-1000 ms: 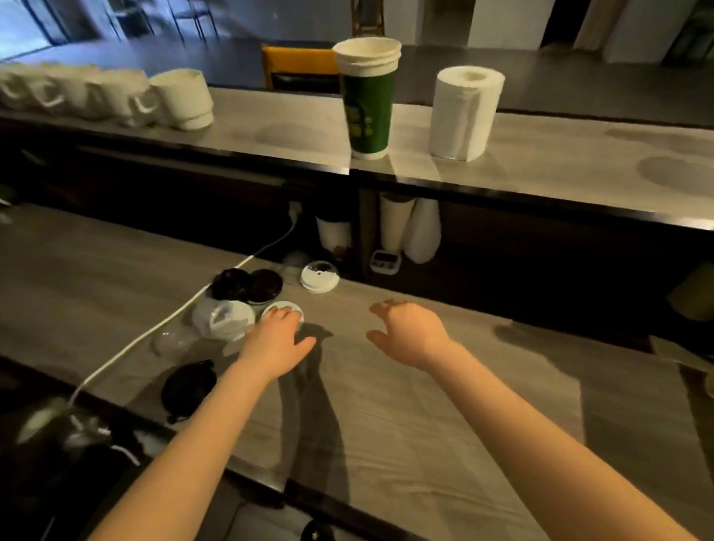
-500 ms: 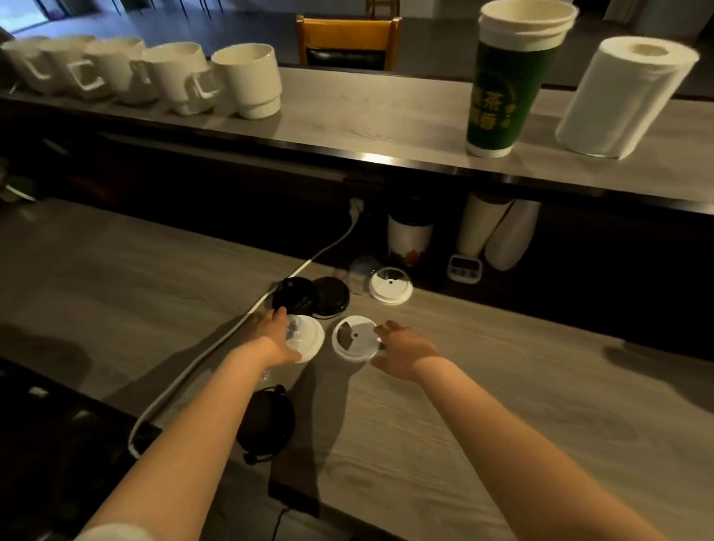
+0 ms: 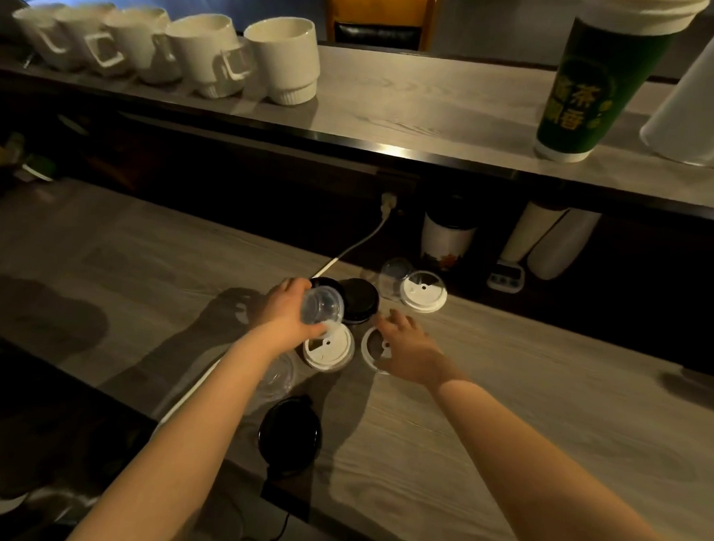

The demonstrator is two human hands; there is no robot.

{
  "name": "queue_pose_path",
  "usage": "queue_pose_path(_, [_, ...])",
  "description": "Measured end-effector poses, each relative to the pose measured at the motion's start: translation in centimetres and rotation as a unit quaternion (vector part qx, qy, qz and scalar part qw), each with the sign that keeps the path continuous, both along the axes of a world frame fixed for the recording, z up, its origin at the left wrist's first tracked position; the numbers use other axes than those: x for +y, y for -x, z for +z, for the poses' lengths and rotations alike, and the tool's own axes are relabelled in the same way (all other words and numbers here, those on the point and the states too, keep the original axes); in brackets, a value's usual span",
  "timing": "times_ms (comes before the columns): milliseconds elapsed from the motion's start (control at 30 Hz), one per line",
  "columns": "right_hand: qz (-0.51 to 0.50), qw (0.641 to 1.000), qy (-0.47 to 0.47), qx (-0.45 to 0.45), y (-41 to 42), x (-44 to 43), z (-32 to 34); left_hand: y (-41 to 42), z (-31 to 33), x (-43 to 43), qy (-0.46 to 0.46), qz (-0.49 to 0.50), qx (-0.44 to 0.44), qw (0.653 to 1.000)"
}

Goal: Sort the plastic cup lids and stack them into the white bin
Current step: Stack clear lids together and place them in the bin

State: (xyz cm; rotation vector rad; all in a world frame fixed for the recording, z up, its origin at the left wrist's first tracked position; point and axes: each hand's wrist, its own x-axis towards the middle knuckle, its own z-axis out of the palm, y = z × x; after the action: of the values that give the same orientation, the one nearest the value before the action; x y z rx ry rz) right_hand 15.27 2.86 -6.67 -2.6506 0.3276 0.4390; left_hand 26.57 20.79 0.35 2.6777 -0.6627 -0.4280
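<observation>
Left hand (image 3: 287, 314) pinches a clear lid (image 3: 322, 308) mid-frame; right hand (image 3: 405, 345) open over white lid (image 3: 375, 348) (slippery; could drop).

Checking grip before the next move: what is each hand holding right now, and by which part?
The left hand holds a clear plastic lid by its rim, lifted off the counter. The right hand holds nothing; it rests over a flat white lid.

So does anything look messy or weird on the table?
Nothing is spilled or broken. The lids are just scattered unsorted: two black lids, white lids, and another black lid lying apart near the counter's edge. A white cable runs among them. The left hand holds a clear lid.
</observation>
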Motion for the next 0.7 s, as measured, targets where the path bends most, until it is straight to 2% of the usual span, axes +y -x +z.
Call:
queue_pose_path(33, [-0.048, 0.994, -0.069, -0.067, -0.2, 0.1, 0.8, 0.2, 0.5, -0.1, 0.031, -0.008, -0.012, 0.999])
queue_pose_path(100, [-0.145, 0.945, -0.242, -0.168, -0.7, 0.4, 3.4, 0.9, 1.5, -0.4, 0.081, -0.030, -0.030, 0.996])
queue_pose_path(167, [-0.194, 0.882, -0.394, -0.170, -1.2, 0.8, 6.3, 1.8, 2.6, -0.9, 0.088, -0.060, -0.068, 0.992])
queue_pose_path(200, [-0.190, 0.871, -0.427, -0.154, -1.4, 0.9, 7.5, 2.2, 2.9, -1.2, 0.088, -0.076, -0.093, 0.989])
queue_pose_path(333, [-0.145, 0.905, -0.374, -0.141, -1.7, 0.9, 9.8, 3.8, 3.8, -1.8, 0.121, -0.088, -0.127, 0.980])
queue_pose_path(400, [-0.163, 0.901, -0.381, -0.129, -1.5, 0.9, 10.1, 4.3, 3.7, -1.6, 0.133, -0.080, -0.110, 0.982])
queue_pose_path(533, [-0.219, 0.903, -0.335, -0.154, -0.8, 0.9, 9.4, 3.1, 2.0, 1.3, 0.128, -0.026, -0.047, 0.990])
queue_pose_path(633, [-0.243, 0.902, -0.319, -0.161, -0.1, 1.0, 8.9, 1.7, -0.9, 4.6, 0.029, 0.035, 0.039, 0.998])
queue_pose_path(700, [-0.257, 0.894, -0.329, -0.162, 0.4, 1.3, 8.7, 1.7, -3.1, 6.2, -0.045, 0.065, 0.120, 0.990])
